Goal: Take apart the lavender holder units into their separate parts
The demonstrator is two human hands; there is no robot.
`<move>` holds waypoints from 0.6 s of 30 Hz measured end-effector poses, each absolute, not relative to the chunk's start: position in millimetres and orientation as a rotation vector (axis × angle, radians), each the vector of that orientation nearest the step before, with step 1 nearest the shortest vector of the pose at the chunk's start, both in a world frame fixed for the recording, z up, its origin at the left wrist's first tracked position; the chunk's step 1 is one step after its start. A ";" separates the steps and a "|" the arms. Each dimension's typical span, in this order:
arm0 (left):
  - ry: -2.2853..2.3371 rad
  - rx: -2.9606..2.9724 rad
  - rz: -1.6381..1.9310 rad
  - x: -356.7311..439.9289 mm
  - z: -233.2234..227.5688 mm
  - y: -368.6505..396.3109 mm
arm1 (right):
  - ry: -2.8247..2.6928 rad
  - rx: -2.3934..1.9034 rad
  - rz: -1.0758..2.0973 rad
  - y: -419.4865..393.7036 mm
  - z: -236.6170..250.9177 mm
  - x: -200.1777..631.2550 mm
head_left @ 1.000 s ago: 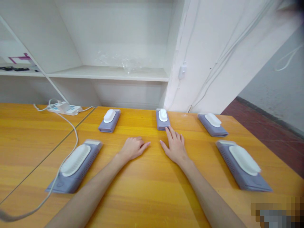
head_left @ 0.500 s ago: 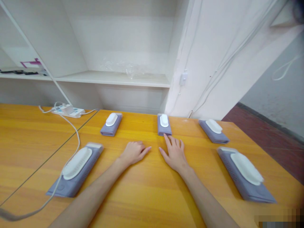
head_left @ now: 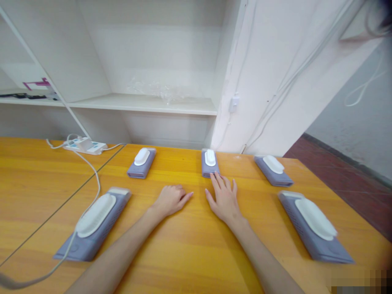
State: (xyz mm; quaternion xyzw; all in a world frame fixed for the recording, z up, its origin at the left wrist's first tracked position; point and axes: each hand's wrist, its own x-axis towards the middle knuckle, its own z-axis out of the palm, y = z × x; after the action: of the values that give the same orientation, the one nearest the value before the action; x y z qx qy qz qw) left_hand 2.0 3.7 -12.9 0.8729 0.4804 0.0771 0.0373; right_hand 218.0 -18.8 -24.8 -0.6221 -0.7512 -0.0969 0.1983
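My right hand (head_left: 226, 199) lies on the wooden table with its fingers spread. Its longer fingertips reach the near edge of the middle grey-purple flat pack (head_left: 210, 171); whether they touch it I cannot tell. On that pack sits a white oval piece (head_left: 210, 158) with a raised top. My left hand (head_left: 170, 200) rests on the table to the left, fingers loosely bent, thumb stretched out, holding nothing. Similar packs with white ovals lie around: one at the back left (head_left: 138, 168), one at the front left (head_left: 94, 241), one at the back right (head_left: 280, 177) and one at the front right (head_left: 329, 247).
A white power strip (head_left: 97, 148) with a plugged-in adapter lies at the back left. Its white cable (head_left: 98, 179) runs forward across the front left pack. White shelving (head_left: 147, 107) holding crumpled clear plastic (head_left: 167, 94) stands behind the table (head_left: 180, 257). A table seam crosses the left side.
The camera view has shifted slightly. My right hand's fingertips appear a little nearer to the middle pack, overlapping its near edge more. My left hand has hardly moved, and the packs stay in place.
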 end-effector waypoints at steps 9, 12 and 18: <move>1.466 2.706 0.248 1.3 -12.7 4.1 | -2.112 -1.746 -0.322 -17.4 -28.6 212.0; 1.462 2.703 0.245 1.5 -12.5 4.0 | -2.116 -1.737 -0.341 -8.6 -31.2 216.9; 1.473 2.674 0.235 1.4 -13.8 4.1 | -2.145 -1.698 -0.302 -10.6 -22.8 218.2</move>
State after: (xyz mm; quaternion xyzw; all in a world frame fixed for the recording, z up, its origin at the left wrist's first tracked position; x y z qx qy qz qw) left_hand 1.4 4.1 -13.8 0.8726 0.4807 0.0766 0.0400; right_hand 218.2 -10.6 -22.8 -0.6052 -0.7647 -0.1077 0.1933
